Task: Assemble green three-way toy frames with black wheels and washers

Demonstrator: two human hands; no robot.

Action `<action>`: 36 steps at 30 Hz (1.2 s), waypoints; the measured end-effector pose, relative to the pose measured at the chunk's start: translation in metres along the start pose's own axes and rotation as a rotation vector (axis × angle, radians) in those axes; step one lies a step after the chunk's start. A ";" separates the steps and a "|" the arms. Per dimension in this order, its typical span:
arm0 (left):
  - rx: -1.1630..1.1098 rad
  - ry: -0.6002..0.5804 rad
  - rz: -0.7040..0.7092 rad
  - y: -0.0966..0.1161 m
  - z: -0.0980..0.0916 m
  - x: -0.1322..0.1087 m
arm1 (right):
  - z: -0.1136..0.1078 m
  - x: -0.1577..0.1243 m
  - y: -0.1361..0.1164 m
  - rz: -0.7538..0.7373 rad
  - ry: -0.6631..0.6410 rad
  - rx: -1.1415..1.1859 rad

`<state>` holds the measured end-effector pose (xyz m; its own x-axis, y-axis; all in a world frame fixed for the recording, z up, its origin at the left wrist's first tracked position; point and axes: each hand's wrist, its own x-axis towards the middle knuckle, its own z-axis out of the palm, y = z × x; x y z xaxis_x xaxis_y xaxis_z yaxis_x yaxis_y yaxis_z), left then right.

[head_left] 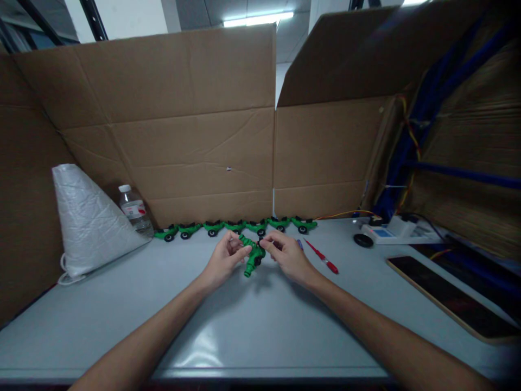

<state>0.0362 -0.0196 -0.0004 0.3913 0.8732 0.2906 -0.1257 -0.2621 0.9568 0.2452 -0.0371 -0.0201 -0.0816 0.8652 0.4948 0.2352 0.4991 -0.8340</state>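
My left hand [228,254] is closed on a green plastic toy [254,257] with black parts, held tilted above the table in front of me. It looks like the green toy vehicles [211,228] lined up behind it, though its full shape is partly hidden by my fingers. My right hand [286,254] pinches thumb and finger together at the toy's right side, on a small dark part [261,240] too small to name exactly. Just right of that hand lies a red screwdriver [321,256], beside a blue pen-like item [300,244] partly covered by the hand.
Cardboard panels [195,146] wall the back of the grey table [244,336]. At left stand a silvery-white bag [89,228] and a water bottle [135,209]. On the right are a phone [451,296], a black disc [363,240] and a white power strip [402,232] with cables.
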 end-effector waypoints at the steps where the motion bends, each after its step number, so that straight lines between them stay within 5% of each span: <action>1: -0.011 -0.010 0.001 -0.001 -0.001 0.001 | 0.000 0.000 -0.002 -0.017 0.008 -0.013; 18: 0.073 0.040 0.060 -0.003 -0.005 0.001 | -0.002 -0.004 -0.016 -0.196 -0.044 -0.212; 27: 0.104 0.056 0.005 0.000 -0.004 -0.002 | 0.006 -0.012 -0.010 -0.056 -0.186 -0.241; 36: -0.012 0.041 -0.133 0.005 -0.001 -0.005 | 0.014 -0.012 -0.001 0.008 -0.169 -0.036</action>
<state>0.0327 -0.0245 0.0029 0.3674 0.9161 0.1606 -0.0859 -0.1384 0.9866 0.2321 -0.0472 -0.0289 -0.2412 0.8662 0.4377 0.2705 0.4931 -0.8268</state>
